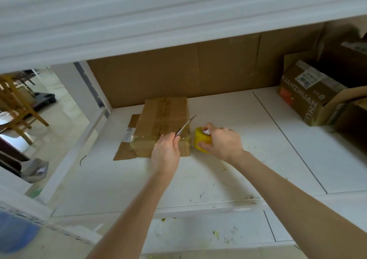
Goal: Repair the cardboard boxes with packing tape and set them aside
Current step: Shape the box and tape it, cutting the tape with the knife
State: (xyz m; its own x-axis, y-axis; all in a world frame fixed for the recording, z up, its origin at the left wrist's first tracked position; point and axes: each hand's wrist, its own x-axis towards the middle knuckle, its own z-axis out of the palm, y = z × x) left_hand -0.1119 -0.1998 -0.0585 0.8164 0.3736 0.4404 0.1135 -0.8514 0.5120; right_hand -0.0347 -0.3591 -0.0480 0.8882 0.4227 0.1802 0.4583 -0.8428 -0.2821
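A flattened cardboard box (162, 119) is laid on the white surface (218, 171), close to the back edge and left of the middle, with a loose flap spread out at its near left corner. A strip of clear tape (143, 139) is stretched across the near end of the box, from its left side to past its right edge, where it is joined to a yellow roll of tape (201, 138). The roll is gripped by the right hand (222, 142), fingers curled round it, just beside the box's right edge. A knife (185, 126) is clasped in the left hand (165, 153), which is held over the near right part of the box; the blade is pointed up and to the right, over the box's right edge, above the stretched tape. Whether the blade touches the tape cannot be told.

A large sheet of cardboard (178, 70) is stood along the back edge. An open printed box (305, 97) is set near the far right corner. A white shelf (158, 20) is seen overhead, and a wooden chair (17, 103) beyond the left edge.
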